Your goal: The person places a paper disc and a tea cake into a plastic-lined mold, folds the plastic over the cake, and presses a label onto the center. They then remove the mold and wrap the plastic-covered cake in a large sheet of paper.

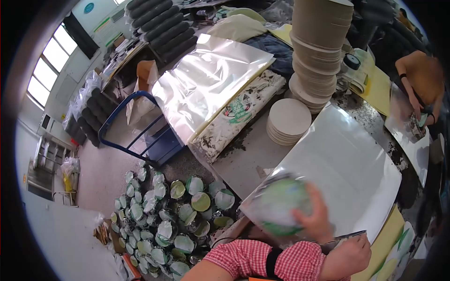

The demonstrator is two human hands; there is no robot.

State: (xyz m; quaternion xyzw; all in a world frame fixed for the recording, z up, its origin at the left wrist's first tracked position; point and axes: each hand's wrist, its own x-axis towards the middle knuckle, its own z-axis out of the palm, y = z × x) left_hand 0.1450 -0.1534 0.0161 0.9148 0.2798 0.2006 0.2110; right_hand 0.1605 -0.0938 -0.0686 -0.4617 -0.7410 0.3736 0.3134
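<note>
Head view. The pack (280,206), round and blurred, is over the left corner of the film (342,164) on the tabletop (236,171); contact cannot be told. The right grip (316,218) grasps its right side, thumb across the face. The left grip (349,257) is curled at a dark strip (344,238); whether it holds this cannot be told. Assessment: probably light, the wrapper slick and easily creased; best held by the rim, fingers spread. Obstructions: the left forearm crosses before the right wrist; short discs (289,117) and a tall stack (321,56) stand beyond. A heap (164,229) of similar packs occupies the floor, left.
</note>
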